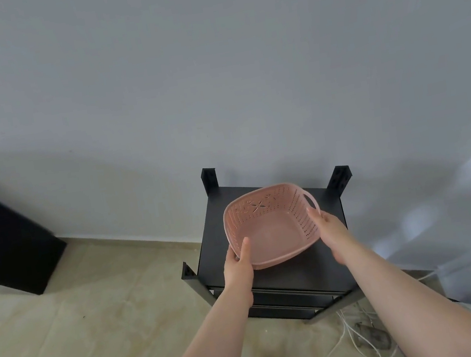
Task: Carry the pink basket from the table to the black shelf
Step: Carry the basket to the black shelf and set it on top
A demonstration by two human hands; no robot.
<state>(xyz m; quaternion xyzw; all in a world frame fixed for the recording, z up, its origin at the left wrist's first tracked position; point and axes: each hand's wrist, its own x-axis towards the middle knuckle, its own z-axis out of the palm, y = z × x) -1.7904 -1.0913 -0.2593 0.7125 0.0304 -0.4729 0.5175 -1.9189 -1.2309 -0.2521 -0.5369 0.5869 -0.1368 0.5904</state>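
Note:
The pink basket (273,228), perforated plastic with a loop handle on its right side, is over the top of the black shelf (298,273), tilted towards me. Whether its base touches the shelf top I cannot tell. My left hand (239,265) grips the basket's near left rim, thumb inside. My right hand (328,230) holds the right rim just below the handle. The basket is empty. The shelf stands against the white wall, with black corner posts sticking up.
Lower black shelf boards (291,302) show beneath the top one. White cables (355,341) lie on the beige floor to the right of the shelf. A dark piece of furniture (0,243) stands at the far left against the wall.

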